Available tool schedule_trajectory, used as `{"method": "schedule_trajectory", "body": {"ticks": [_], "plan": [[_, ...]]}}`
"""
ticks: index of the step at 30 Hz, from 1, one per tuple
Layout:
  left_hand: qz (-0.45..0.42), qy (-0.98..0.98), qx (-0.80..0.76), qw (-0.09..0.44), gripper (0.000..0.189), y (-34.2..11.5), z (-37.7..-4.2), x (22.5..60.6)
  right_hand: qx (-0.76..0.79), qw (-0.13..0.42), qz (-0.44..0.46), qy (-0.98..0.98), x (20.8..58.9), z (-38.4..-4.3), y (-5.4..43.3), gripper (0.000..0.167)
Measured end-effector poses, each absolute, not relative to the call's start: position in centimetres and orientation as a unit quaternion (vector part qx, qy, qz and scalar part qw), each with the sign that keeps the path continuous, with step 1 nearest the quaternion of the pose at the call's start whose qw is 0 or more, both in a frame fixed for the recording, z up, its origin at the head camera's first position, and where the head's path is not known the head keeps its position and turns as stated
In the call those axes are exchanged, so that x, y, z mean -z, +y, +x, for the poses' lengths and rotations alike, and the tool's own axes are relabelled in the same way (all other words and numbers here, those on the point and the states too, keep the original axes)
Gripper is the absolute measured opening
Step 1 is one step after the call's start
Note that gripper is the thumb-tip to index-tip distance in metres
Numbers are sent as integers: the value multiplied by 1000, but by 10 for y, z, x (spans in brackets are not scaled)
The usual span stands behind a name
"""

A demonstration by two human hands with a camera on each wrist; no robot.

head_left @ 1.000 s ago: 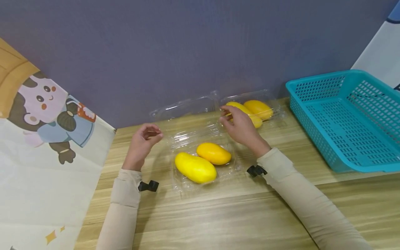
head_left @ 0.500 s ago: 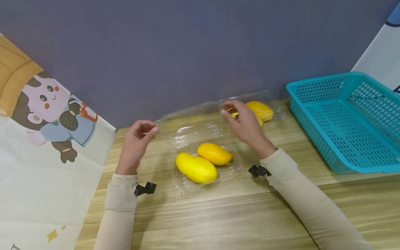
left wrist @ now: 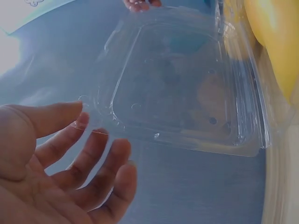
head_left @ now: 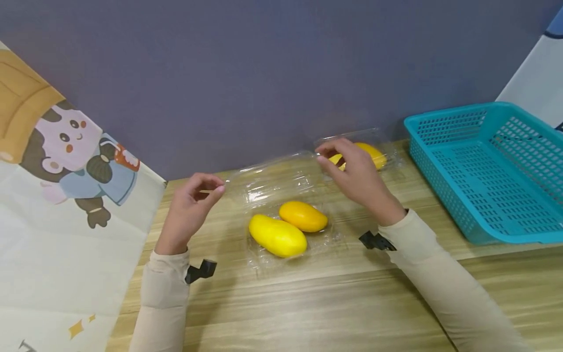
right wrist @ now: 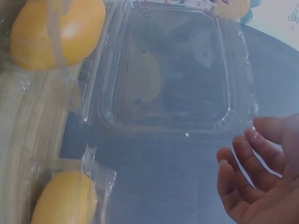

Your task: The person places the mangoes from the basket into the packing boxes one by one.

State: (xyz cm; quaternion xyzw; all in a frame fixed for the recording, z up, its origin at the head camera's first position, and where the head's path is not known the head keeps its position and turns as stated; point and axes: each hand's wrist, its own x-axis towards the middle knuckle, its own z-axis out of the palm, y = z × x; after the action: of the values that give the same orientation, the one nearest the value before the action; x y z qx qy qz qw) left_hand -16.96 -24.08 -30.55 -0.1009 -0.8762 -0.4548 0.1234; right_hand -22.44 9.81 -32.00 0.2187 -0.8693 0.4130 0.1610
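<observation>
A clear plastic clamshell box (head_left: 259, 264) lies unfolded on the table, two mangoes in its base. The nearer mango (head_left: 278, 237) is bright yellow; the other mango (head_left: 303, 216) is more orange. Its transparent lid (left wrist: 173, 88) stands tilted up behind them. My left hand (head_left: 186, 212) pinches the lid's left corner between thumb and forefinger, the other fingers loosely bent. At the opposite corner, my right hand (head_left: 356, 176) pinches the rim likewise, thumb and forefinger meeting on it in the right wrist view.
Behind my right hand sits a second clear box (head_left: 393, 159) with yellow mangoes (head_left: 374, 155), partly hidden by that hand. A turquoise perforated basket (head_left: 457, 195) stands at the right. A grey-blue wall (head_left: 281, 73) rises along the table's back edge.
The lid has tipped forward and down from a steeper stance, its top edge now lower and nearer the mangoes. Both hands hold its corners; the right hand has shifted slightly right.
</observation>
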Motion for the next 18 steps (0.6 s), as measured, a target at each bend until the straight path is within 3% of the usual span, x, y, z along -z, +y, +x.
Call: {"method": "schedule_trajectory", "body": {"ticks": [18], "plan": [[-192,-910,351,104,7,-242,-159,308,-322,133,296,-889,321,-210,118,11]]}}
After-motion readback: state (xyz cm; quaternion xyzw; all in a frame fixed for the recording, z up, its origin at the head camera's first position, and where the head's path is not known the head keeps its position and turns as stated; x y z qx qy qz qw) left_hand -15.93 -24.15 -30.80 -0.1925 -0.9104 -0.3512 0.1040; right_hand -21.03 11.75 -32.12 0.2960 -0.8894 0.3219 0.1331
